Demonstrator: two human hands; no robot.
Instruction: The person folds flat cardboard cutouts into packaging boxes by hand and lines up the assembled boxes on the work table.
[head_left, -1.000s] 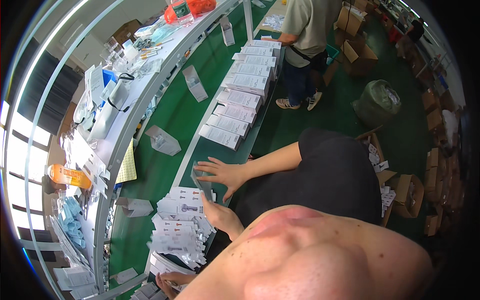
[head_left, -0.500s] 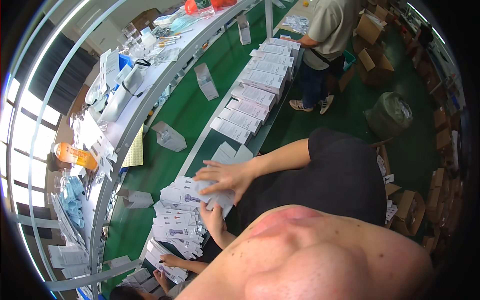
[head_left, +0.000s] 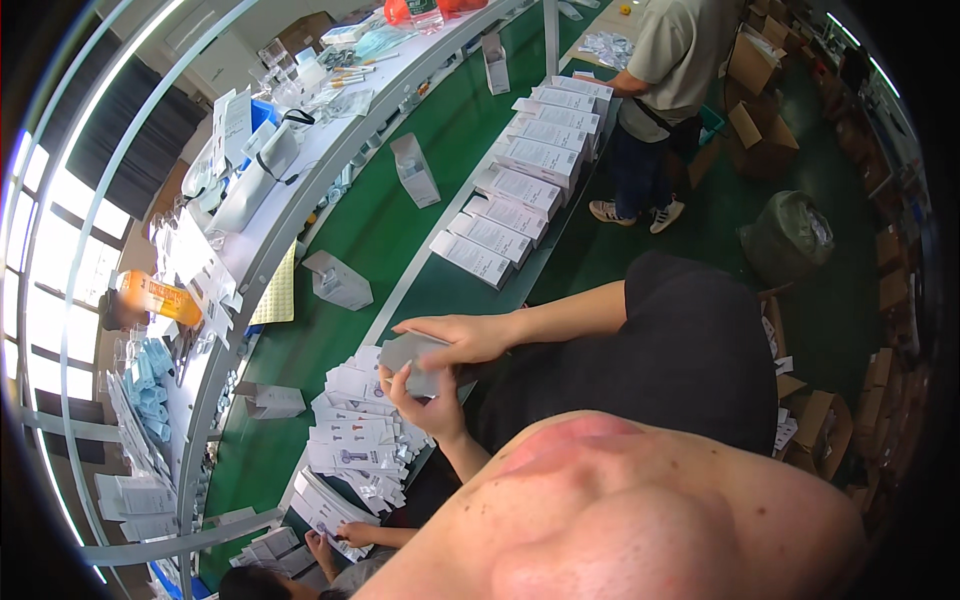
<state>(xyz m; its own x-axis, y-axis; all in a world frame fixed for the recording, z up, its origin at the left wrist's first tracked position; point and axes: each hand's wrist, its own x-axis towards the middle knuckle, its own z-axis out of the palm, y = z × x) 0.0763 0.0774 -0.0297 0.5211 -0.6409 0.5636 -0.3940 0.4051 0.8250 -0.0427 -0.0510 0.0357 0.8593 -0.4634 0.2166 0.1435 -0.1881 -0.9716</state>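
In front of me I hold a small white-grey carton (head_left: pixel 402 350), its plain grey side showing and its printing hidden. My right hand (head_left: pixel 465 338) comes from above and grips its near side. My left hand (head_left: pixel 428 402) is curled around its lower part, fingers partly smeared by motion. Just below and beside the carton lies a fanned pile of flat printed cartons (head_left: pixel 350 435) on the bench. Farther along stands a row of filled-out white boxes (head_left: pixel 515 190), away from both hands.
A green conveyor belt (head_left: pixel 385 235) runs beyond the bench, carrying several standing open boxes (head_left: pixel 338 280). Past it a cluttered white shelf (head_left: pixel 330 150) holds tools and a bottle. One co-worker (head_left: pixel 665 90) stands at the far end; another's hands (head_left: pixel 355 533) handle flat cartons at lower left.
The carton has been turned and drawn together between my hands; its spread flaps no longer show beyond my right hand. My right hand's spread fingers have closed on it. The view has shifted slightly.
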